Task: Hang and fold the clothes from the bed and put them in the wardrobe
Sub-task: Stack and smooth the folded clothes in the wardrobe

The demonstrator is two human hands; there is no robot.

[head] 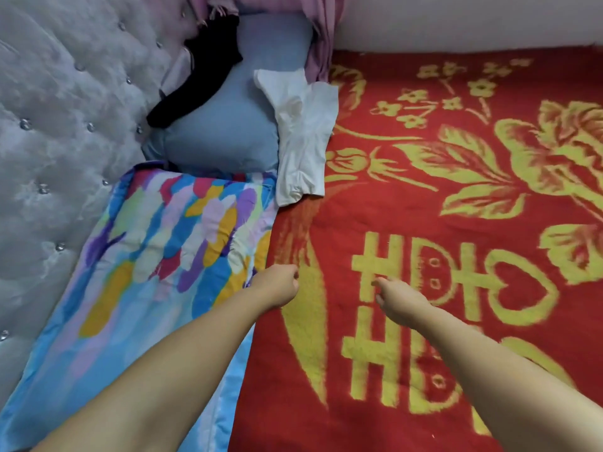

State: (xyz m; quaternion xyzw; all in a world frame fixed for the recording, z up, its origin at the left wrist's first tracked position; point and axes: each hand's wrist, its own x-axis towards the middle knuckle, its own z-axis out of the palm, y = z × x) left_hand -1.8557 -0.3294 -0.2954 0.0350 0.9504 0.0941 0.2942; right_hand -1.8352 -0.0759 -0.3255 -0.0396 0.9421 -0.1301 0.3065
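Big yellow 囍 (double-happiness) char on red blanket (424, 207), seen sideways.

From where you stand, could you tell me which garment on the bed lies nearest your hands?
The white garment, lying partly on the red blanket; the black garment is farther, up by the headboard.

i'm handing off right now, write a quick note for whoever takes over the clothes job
Left hand: fingers curled, holding nothing, over the edge of the red blanket.
Right hand: holding nothing visible; finger pose unclear.
White garment lies crumpled across blanket and blue pillow. Black garment is draped on the pillow by the headboard.
Done: nothing visible.
Left: hang or fold both. The wardrobe is out of view.
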